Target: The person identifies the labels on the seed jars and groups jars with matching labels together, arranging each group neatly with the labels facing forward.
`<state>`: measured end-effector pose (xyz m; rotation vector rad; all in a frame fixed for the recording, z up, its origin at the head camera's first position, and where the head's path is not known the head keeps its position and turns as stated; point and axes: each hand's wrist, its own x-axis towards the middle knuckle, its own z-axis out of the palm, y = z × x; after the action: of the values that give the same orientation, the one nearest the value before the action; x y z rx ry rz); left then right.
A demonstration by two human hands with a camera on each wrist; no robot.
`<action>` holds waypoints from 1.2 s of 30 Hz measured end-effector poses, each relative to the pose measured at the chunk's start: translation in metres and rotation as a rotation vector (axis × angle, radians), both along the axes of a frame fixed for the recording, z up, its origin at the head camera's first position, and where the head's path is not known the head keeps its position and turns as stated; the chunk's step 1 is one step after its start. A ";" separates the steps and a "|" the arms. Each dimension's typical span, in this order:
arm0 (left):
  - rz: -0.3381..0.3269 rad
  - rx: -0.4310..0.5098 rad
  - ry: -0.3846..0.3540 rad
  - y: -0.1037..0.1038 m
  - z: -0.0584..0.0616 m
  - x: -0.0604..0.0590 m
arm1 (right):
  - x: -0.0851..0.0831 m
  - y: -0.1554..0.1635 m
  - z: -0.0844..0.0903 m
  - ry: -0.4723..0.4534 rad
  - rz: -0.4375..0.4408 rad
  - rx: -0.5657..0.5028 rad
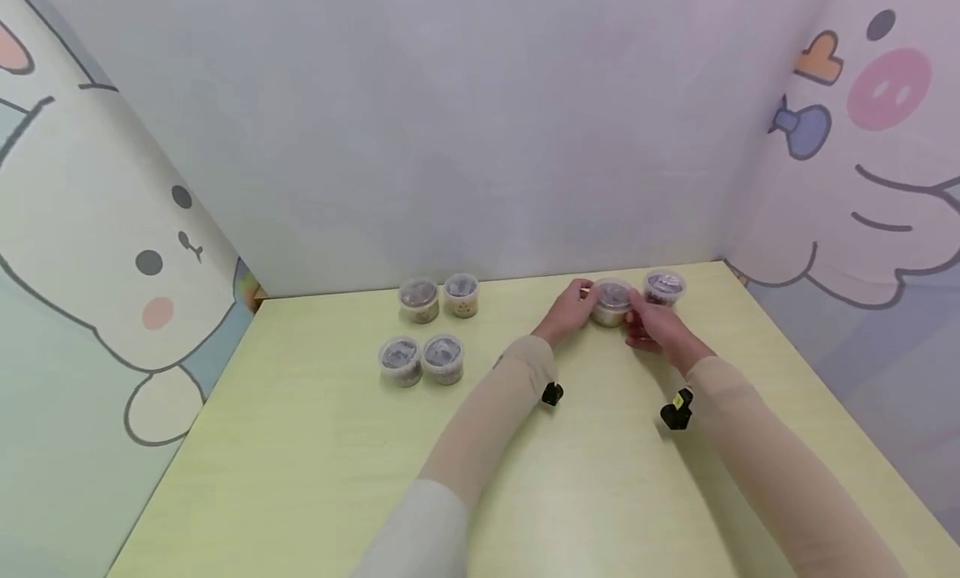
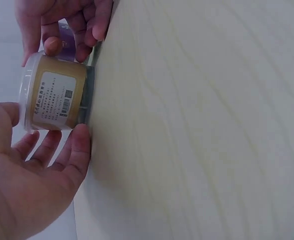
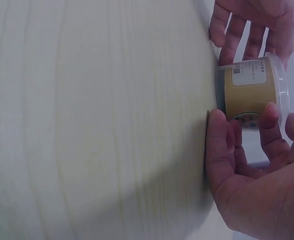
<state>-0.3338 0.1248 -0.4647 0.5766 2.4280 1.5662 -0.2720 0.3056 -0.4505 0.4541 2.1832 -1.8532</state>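
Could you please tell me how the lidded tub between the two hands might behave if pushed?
About as wide as tall, the lidded tub would probably slide rather than tip. Its rounded wall could let it roll if knocked over. The clear, smooth-looking lid may feel slippery.

Looks like clear, glossy plastic on tub (image 2: 59, 95) and lid (image 3: 283, 92). Wrapped in matt brown paper-like band (image 3: 249, 102), with smooth white label (image 2: 56, 99). Reads as smooth, faintly shiny wood grain on bench (image 1: 300, 444). Looks like plain matt cloth on sleeves (image 1: 487, 419), smooth matt sheeting on wall (image 1: 465, 144).
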 end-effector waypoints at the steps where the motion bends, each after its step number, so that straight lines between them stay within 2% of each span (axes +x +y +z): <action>1: -0.002 0.000 0.002 -0.001 0.000 0.000 | 0.000 0.000 0.000 0.001 0.000 0.002; 10: -0.026 -0.016 -0.002 -0.008 0.000 0.005 | 0.002 -0.004 0.002 0.019 0.030 0.014; 16: -0.058 -0.005 -0.010 -0.015 0.000 0.011 | 0.003 -0.006 0.002 0.018 0.038 0.076; 21: -0.055 -0.010 -0.029 -0.025 0.001 0.015 | 0.003 -0.008 0.001 0.055 0.104 0.164; 26: -0.013 -0.049 -0.040 -0.036 0.002 0.019 | 0.003 -0.014 0.002 0.083 0.194 0.243; 29: 0.016 -0.059 -0.027 -0.042 0.008 0.023 | 0.006 -0.018 0.004 0.099 0.222 0.240; 32: 0.028 -0.032 -0.022 -0.051 0.019 0.029 | 0.011 -0.023 0.012 0.119 0.249 0.187; 36: -0.006 0.015 -0.036 -0.069 0.039 0.037 | 0.016 -0.031 0.032 0.144 0.279 0.121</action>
<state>-0.2963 0.0560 -0.4260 0.5528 2.3881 1.5804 -0.2565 0.2744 -0.4183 0.0329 2.3206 -1.6572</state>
